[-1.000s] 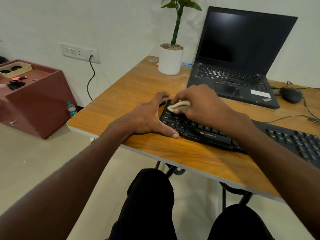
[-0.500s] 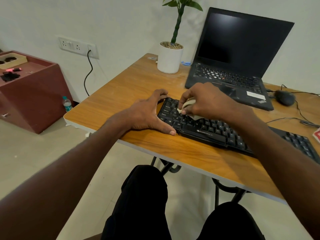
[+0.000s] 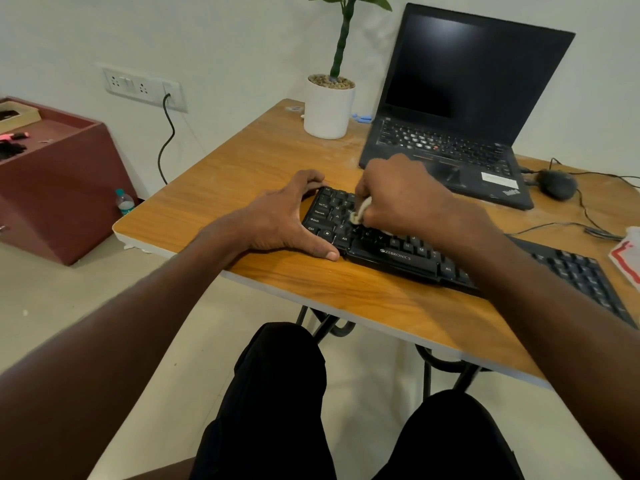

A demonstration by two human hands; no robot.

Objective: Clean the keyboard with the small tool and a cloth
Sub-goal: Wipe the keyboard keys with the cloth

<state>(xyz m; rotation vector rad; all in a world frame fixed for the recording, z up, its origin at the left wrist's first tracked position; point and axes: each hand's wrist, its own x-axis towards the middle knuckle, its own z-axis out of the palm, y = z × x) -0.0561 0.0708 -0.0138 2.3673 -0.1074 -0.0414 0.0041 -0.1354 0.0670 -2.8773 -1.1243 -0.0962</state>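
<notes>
A black keyboard (image 3: 408, 258) lies slantwise on the wooden table (image 3: 249, 168). My left hand (image 3: 284, 220) clasps the keyboard's left end, fingers over the far corner and thumb along the near edge. My right hand (image 3: 405, 199) grips a small pale cloth (image 3: 360, 211) and presses it onto the keys in the left part of the keyboard. Most of the cloth is hidden under my fingers. No small tool is visible.
An open black laptop (image 3: 460, 109) stands behind the keyboard, a white plant pot (image 3: 329, 110) to its left and a black mouse (image 3: 557, 184) with cables to its right. A red-and-white packet (image 3: 628, 254) lies at the right edge. A maroon cabinet (image 3: 52, 188) stands left on the floor.
My right hand with the cloth has moved rightwards along the keys, away from the left end. My left hand has stayed on the keyboard's left end.
</notes>
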